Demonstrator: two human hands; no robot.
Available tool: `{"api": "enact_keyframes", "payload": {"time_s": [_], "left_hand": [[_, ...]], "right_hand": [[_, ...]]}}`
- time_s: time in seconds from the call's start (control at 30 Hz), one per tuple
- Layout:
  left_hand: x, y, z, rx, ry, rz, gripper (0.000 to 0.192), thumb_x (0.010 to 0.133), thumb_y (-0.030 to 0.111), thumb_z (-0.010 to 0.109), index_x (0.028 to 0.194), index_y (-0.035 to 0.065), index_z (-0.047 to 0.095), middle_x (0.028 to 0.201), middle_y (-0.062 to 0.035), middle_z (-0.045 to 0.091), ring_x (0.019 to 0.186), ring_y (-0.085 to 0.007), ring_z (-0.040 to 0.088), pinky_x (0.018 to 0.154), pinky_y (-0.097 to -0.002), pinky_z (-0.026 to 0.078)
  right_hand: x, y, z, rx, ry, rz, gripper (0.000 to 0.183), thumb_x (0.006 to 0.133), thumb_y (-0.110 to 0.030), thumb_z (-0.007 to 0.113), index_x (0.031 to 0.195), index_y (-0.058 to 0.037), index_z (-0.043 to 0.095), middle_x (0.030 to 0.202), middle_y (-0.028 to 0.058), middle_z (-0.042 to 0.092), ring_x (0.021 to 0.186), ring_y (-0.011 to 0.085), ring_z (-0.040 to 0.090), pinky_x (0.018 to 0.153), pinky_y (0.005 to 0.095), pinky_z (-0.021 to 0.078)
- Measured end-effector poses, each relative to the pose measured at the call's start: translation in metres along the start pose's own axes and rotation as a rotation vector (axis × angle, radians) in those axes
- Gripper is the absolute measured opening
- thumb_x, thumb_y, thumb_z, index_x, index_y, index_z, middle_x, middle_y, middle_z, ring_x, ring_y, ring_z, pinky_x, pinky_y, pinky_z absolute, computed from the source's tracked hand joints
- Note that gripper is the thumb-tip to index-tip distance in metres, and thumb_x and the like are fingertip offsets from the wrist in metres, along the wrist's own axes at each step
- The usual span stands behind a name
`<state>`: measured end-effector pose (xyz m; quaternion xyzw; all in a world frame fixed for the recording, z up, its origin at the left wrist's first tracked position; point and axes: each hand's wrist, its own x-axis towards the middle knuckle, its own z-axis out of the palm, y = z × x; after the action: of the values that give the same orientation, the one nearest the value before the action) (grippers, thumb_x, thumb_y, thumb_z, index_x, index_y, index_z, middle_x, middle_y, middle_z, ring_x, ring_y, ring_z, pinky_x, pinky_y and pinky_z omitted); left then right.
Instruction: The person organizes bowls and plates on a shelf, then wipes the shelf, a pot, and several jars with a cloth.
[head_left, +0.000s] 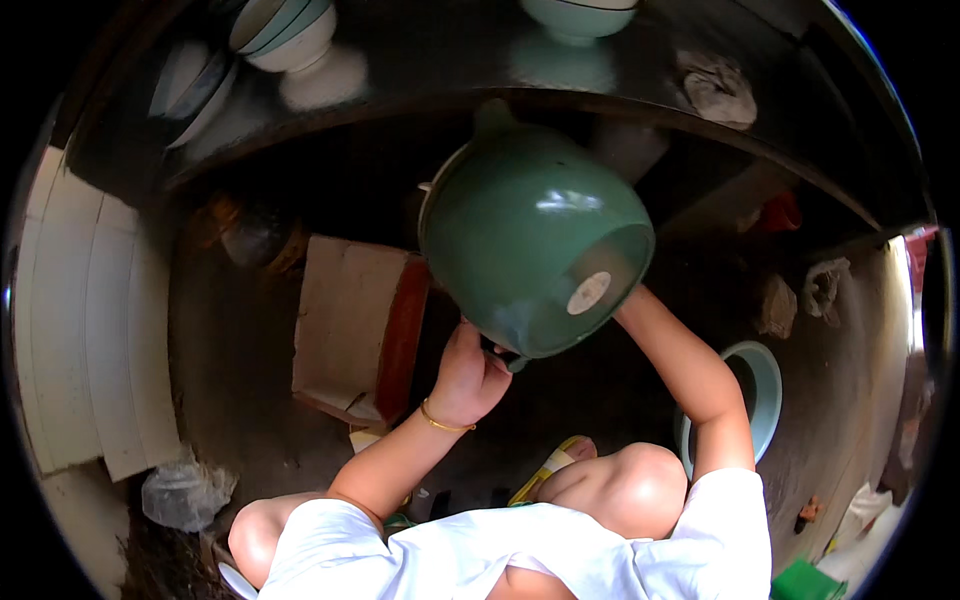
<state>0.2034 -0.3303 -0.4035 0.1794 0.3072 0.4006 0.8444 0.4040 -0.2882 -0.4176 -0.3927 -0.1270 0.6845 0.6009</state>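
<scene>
A large glossy green pot is held up before me, tilted so that its base with a round pale label faces me. A handle-like lug juts out at its lower edge, and another projection points away at the top. My left hand, with a gold bangle at the wrist, grips the pot at the lower lug. My right forearm reaches behind the pot's right side. The pot hides that hand, so its fingers and grip cannot be seen.
A dark counter arches across above the pot, bearing stacked bowls and a crumpled cloth-like item. A cardboard box stands at left. At right is a light-blue basin. A clear plastic bag lies lower left.
</scene>
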Motion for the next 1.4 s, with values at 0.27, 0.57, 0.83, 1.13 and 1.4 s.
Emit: {"api": "enact_keyframes", "payload": {"time_s": [0.27, 0.57, 0.83, 1.13, 1.4], "left_hand": [[-0.018, 0.050, -0.058, 1.086, 0.250, 0.578, 0.026, 0.092, 0.020, 0.044, 0.114, 0.0075, 0.049, 0.117, -0.0051, 0.051, 0.103, -0.0187, 0.050, 0.087, -0.0345, 0.043], [0.008, 0.074, -0.063, 0.276, 0.279, 0.558, 0.017, 0.091, 0.014, 0.046, 0.104, 0.0027, 0.050, 0.092, -0.0044, 0.049, 0.086, -0.0204, 0.050, 0.078, -0.0326, 0.047], [0.013, 0.044, -0.016, -0.102, 0.389, 0.239, 0.025, 0.091, 0.029, 0.050, 0.105, 0.0079, 0.052, 0.092, -0.0019, 0.050, 0.084, -0.0167, 0.050, 0.075, -0.0299, 0.047], [0.008, 0.037, 0.054, -0.122, 0.257, 0.149, 0.033, 0.090, 0.041, 0.047, 0.102, 0.0108, 0.053, 0.084, 0.0005, 0.051, 0.077, -0.0109, 0.047, 0.070, -0.0261, 0.044], [0.022, -0.021, 0.021, -0.233, 0.162, -0.103, 0.030, 0.094, 0.031, 0.044, 0.111, 0.0069, 0.049, 0.097, -0.0033, 0.055, 0.088, -0.0148, 0.051, 0.083, -0.0308, 0.045]], "right_hand": [[0.064, 0.039, 0.023, -0.750, 0.114, -0.339, 0.063, 0.074, -0.008, 0.062, 0.129, -0.0014, 0.033, 0.125, 0.0175, 0.044, 0.112, 0.0274, 0.046, 0.092, 0.0365, 0.0402], [0.068, 0.050, -0.012, -1.778, -0.020, -0.525, 0.053, 0.074, -0.012, 0.063, 0.123, -0.0041, 0.044, 0.112, 0.0184, 0.054, 0.103, 0.0350, 0.052, 0.089, 0.0385, 0.0434], [0.019, -0.203, 0.029, -1.833, 0.856, -1.586, 0.042, 0.075, -0.025, 0.063, 0.114, -0.0097, 0.055, 0.112, 0.0160, 0.053, 0.107, 0.0346, 0.048, 0.089, 0.0415, 0.0404], [-0.037, -0.135, 0.040, -0.987, 0.387, -1.206, 0.033, 0.083, -0.021, 0.055, 0.108, -0.0005, 0.054, 0.095, 0.0160, 0.062, 0.081, 0.0267, 0.060, 0.070, 0.0317, 0.0477], [-0.070, -0.005, 0.046, -1.531, 0.064, -1.619, 0.030, 0.058, -0.026, 0.067, 0.083, -0.0132, 0.058, 0.114, 0.0185, 0.044, 0.109, 0.0457, 0.038, 0.092, 0.0651, 0.0266]]}}
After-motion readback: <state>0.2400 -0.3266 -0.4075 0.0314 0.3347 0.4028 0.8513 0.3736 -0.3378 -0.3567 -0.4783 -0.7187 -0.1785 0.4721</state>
